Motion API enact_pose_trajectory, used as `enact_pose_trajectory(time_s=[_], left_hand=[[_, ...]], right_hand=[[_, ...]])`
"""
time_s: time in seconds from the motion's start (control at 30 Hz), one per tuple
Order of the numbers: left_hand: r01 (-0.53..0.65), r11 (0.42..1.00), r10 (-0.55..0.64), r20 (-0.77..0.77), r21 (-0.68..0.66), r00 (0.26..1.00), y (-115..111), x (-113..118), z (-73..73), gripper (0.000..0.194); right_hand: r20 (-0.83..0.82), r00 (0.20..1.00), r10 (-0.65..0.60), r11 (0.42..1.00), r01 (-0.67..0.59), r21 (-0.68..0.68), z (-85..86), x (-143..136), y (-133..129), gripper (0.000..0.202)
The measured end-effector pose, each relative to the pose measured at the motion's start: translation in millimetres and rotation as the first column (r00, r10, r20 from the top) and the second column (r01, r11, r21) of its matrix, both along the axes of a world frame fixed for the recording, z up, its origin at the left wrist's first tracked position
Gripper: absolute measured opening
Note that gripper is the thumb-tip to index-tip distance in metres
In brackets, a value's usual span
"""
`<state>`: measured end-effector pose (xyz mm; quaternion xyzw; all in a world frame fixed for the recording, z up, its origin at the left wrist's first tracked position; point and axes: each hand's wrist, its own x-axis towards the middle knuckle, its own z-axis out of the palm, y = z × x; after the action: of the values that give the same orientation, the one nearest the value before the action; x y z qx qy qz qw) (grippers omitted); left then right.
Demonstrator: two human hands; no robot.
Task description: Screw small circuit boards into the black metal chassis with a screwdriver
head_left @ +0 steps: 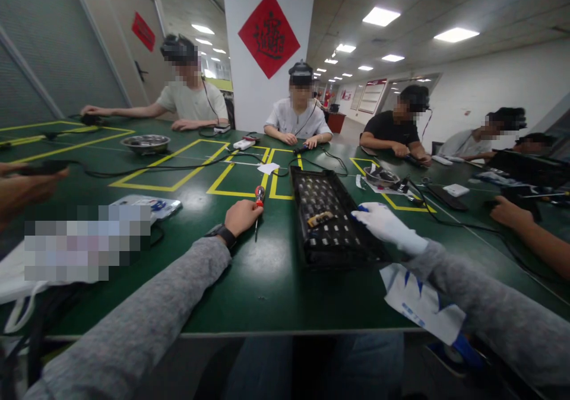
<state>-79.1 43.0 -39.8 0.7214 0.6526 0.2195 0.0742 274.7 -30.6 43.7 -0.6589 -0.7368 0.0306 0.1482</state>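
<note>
My left hand [243, 216], bare with a dark wristband, is closed around a screwdriver [259, 193] with a red and clear handle. Its thin shaft points toward me, over the green table. Just right of it lies a black rectangular case [307, 251] with rows of small pale pieces inside. A yellowish-brown piece [319, 218] rests among those rows. At the case's right edge is my right hand [387, 225], in a white glove with blue at the fingertips. Its fingers are closed on that edge; the far side of the grip is hidden.
A white-and-blue printed wrapper [423, 305] lies by my right forearm. Plastic packets [164, 206] are at left. Metal bowls [145, 144] [380, 175], black cables and a white paper scrap [268, 168] sit farther off. Several people sit around the table [267, 293].
</note>
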Motion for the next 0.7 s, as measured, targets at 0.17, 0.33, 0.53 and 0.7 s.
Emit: enact_pose_trajectory(time_s=[0.17,0.33,0.53,0.7], left_hand=[[-0.023,0.997,0.014,0.123,0.071,0.992,3,-4,-3.7,0.039],[-0.013,0.997,0.003,0.139,0.071,0.990,4,-3,-4.8,0.039],[0.023,0.995,-0.040,0.172,0.097,0.984,5,-1,-5.5,0.041],[0.110,0.981,-0.138,0.178,0.160,0.974,1,4,-3.0,0.040]], right_hand=[[0.062,0.985,0.164,0.986,-0.162,-0.044,-34.9,-49,6,0.016],[-0.016,0.994,0.108,0.993,-0.109,-0.055,-48.6,-68,17,0.027],[-0.065,0.997,0.041,0.999,-0.041,-0.008,-46.8,-67,29,0.036],[-0.098,0.979,-0.181,0.965,0.196,0.172,-48.7,-60,48,0.057]])
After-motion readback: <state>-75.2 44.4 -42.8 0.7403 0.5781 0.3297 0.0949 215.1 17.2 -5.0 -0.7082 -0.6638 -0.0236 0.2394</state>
